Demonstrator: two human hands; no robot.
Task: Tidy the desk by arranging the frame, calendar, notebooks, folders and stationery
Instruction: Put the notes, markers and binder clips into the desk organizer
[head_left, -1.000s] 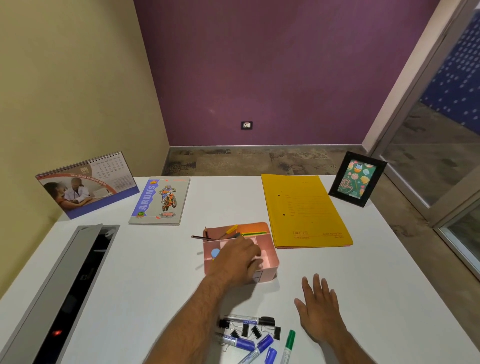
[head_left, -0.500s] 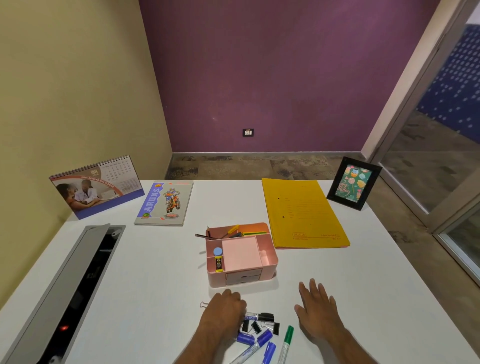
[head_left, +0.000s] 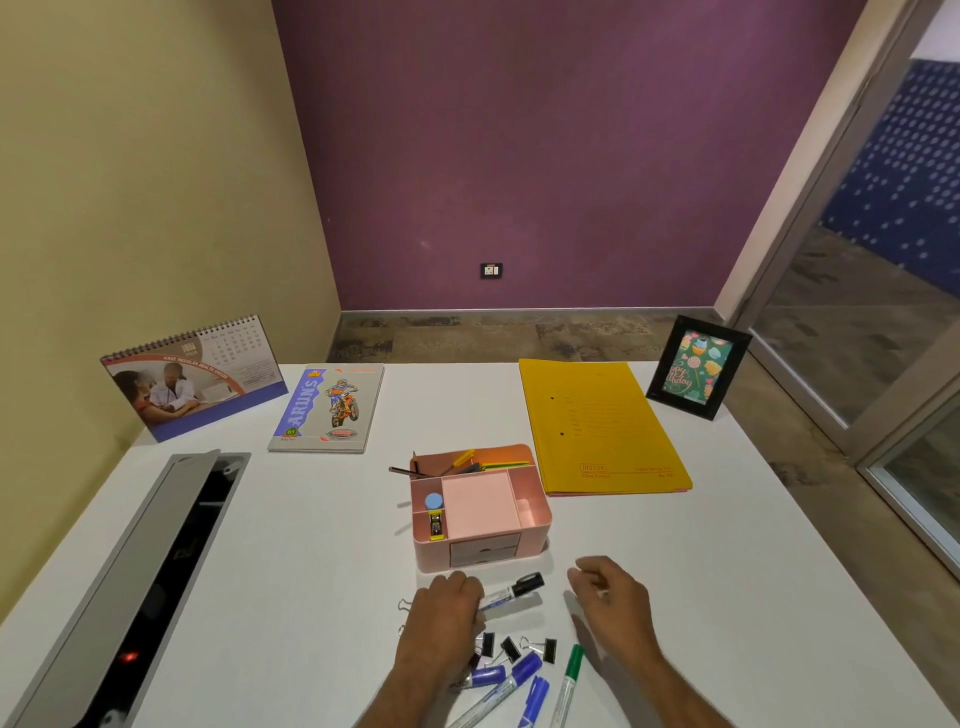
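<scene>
gripping: left hand (head_left: 451, 610) curled round black-capped marker (head_left: 511, 592), long axis pointing right and away.
target: pink organizer (head_left: 480, 506) stood just beyond on table (head_left: 311, 545).
right hand (head_left: 613, 605): loosely curled, held nothing, beside the cap.

Left hand (head_left: 449, 608) has withdrawn from the pink organiser (head_left: 480, 512) to the marker pile and now grips a black-capped marker (head_left: 511, 592), apparently lifted. Right hand (head_left: 615, 605), previously flat on the tabletop (head_left: 291, 545), has risen with curled fingers.
</scene>
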